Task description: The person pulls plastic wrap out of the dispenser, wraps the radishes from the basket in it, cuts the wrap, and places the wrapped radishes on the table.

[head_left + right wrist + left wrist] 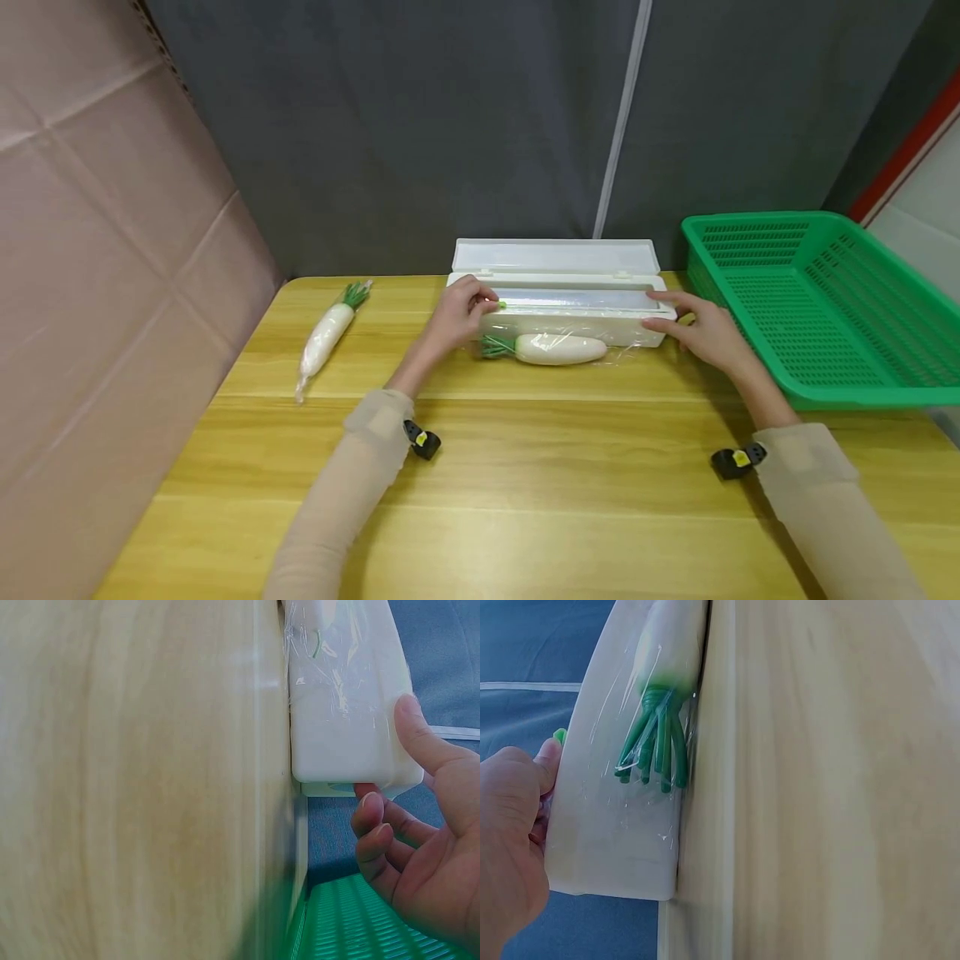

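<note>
A white cling film dispenser [570,329] stands on the table with its lid [555,252] raised and a film roll [570,299] inside. Clear film hangs over its front onto a white radish [561,349] with green stalks [656,739]. My left hand [456,310] is at the dispenser's left part, its thumb and fingers pinching a small green slide cutter [560,736] on the front edge. At the other end my right hand [705,329] grips the dispenser's corner, the thumb [420,731] on the front edge and other fingers around the end.
Another white radish [327,335], wrapped in clear film, lies at the table's left. A green plastic basket [825,387] stands at the right, close to my right hand. Behind the dispenser hangs a dark grey curtain [412,142].
</note>
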`<act>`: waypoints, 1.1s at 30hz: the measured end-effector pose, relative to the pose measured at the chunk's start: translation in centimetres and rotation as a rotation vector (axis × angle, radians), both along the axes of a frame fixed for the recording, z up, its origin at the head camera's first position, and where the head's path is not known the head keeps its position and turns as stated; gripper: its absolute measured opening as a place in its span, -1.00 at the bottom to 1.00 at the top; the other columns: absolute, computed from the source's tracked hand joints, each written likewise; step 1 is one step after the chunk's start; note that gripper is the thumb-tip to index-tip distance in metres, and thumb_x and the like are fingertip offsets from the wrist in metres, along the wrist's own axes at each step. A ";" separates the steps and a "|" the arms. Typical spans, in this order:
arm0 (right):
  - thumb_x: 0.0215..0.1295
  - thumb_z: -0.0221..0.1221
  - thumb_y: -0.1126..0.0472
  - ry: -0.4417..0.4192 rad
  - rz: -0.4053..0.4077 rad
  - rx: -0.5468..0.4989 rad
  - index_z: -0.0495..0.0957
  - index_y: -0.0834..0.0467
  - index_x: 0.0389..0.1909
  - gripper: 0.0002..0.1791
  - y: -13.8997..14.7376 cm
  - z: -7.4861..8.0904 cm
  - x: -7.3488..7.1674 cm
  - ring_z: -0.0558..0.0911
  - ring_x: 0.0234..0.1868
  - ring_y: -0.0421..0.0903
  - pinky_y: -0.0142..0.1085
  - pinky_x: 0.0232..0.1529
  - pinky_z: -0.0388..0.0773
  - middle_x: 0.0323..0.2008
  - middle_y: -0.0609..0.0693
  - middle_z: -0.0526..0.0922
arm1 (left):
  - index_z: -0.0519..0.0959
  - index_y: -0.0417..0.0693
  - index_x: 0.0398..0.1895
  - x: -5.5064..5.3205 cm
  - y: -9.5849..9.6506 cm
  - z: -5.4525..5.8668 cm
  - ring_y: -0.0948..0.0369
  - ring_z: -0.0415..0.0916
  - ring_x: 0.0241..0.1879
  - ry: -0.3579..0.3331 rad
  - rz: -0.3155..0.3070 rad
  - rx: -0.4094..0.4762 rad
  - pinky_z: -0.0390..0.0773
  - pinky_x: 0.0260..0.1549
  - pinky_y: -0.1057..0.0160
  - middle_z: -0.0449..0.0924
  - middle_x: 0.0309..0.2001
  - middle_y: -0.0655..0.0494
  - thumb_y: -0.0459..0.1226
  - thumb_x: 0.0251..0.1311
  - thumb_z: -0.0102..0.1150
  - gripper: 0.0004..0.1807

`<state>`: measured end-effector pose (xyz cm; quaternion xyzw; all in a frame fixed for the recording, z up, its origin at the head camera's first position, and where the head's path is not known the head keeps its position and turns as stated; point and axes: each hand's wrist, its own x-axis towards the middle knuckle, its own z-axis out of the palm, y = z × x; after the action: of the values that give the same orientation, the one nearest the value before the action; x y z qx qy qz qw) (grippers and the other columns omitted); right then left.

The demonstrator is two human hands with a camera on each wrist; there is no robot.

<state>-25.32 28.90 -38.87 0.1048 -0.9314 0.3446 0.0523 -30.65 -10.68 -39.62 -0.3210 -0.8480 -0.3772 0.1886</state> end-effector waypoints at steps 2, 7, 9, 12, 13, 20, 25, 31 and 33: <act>0.34 0.30 -0.13 -0.002 0.000 -0.002 0.43 0.07 0.42 -0.30 0.0 0.0 0.0 0.54 -0.56 0.10 -0.25 -0.56 0.35 -0.17 0.25 0.60 | 0.69 -0.24 -0.31 0.0 -0.2 0.1 0.15 0.33 -0.43 0.007 -0.002 0.000 0.35 -0.41 0.29 0.47 -0.43 0.01 -0.41 0.25 0.34 -0.96; 0.34 0.30 -0.13 -0.004 0.009 -0.010 0.43 0.06 0.42 -0.30 -0.2 0.1 -0.1 0.54 -0.57 0.10 -0.26 -0.56 0.37 -0.17 0.25 0.61 | 0.69 -0.25 -0.31 0.2 -0.8 0.3 0.14 0.34 -0.43 0.007 0.008 -0.001 0.37 -0.41 0.27 0.49 -0.41 0.00 -0.42 0.24 0.35 -0.96; 0.34 0.30 -0.13 -0.003 0.010 -0.012 0.43 0.06 0.42 -0.30 -0.2 0.1 -0.1 0.54 -0.57 0.10 -0.26 -0.56 0.37 -0.17 0.24 0.61 | 0.69 -0.25 -0.30 0.3 -1.1 0.4 0.14 0.35 -0.43 -0.007 0.016 -0.004 0.38 -0.41 0.27 0.51 -0.39 0.00 -0.41 0.25 0.34 -0.96; 0.34 0.30 -0.13 -0.002 0.008 -0.010 0.43 0.06 0.42 -0.30 -0.2 0.1 -0.1 0.55 -0.58 0.10 -0.26 -0.56 0.37 -0.17 0.24 0.60 | 0.69 -0.24 -0.28 0.3 -1.6 0.6 0.15 0.36 -0.42 -0.033 0.028 -0.011 0.40 -0.40 0.26 0.52 -0.36 0.01 -0.39 0.29 0.31 -0.95; 0.34 0.29 -0.13 -0.002 0.008 -0.008 0.43 0.06 0.43 -0.30 -0.2 0.2 -0.1 0.55 -0.58 0.10 -0.26 -0.56 0.37 -0.17 0.24 0.60 | 0.69 -0.23 -0.27 0.3 -1.8 0.6 0.15 0.36 -0.42 -0.042 0.033 -0.011 0.40 -0.39 0.26 0.52 -0.35 0.01 -0.38 0.31 0.30 -0.94; 0.34 0.29 -0.14 -0.008 0.000 0.005 0.42 0.06 0.43 -0.29 0.2 0.3 -0.1 0.54 -0.57 0.07 -0.26 -0.56 0.35 -0.17 0.24 0.59 | 0.68 -0.25 -0.28 0.3 -3.8 0.1 0.18 0.29 -0.47 -0.111 0.110 0.057 0.31 -0.44 0.30 0.48 -0.38 0.03 -0.40 0.29 0.31 -0.95; 0.35 0.30 -0.12 -0.007 0.001 0.002 0.42 0.07 0.43 -0.30 0.3 0.1 -0.1 0.54 -0.58 0.06 -0.26 -0.55 0.36 -0.16 0.25 0.59 | 0.69 -0.22 -0.29 0.3 -4.4 0.1 0.16 0.29 -0.48 -0.117 0.110 0.058 0.30 -0.46 0.28 0.45 -0.42 0.03 -0.37 0.30 0.32 -0.94; 0.35 0.30 -0.12 -0.002 0.010 -0.002 0.43 0.07 0.42 -0.31 0.1 0.0 -0.1 0.54 -0.58 0.08 -0.27 -0.56 0.37 -0.17 0.24 0.60 | 0.69 -0.20 -0.31 0.3 -4.8 0.0 0.17 0.31 -0.49 -0.098 0.131 0.048 0.31 -0.47 0.26 0.47 -0.42 0.07 -0.35 0.31 0.32 -0.92; 0.35 0.30 -0.11 0.003 0.010 0.000 0.43 0.06 0.42 -0.31 0.1 0.0 -0.1 0.54 -0.58 0.08 -0.27 -0.56 0.37 -0.18 0.24 0.60 | 0.69 -0.22 -0.31 0.1 -5.0 -0.1 0.18 0.33 -0.48 -0.092 0.139 0.048 0.33 -0.46 0.27 0.50 -0.41 0.07 -0.36 0.29 0.33 -0.93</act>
<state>-25.40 29.04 -38.90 0.1101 -0.9308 0.3447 0.0517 -30.53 -15.70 -39.74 -0.2392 -0.8666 -0.3980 0.1827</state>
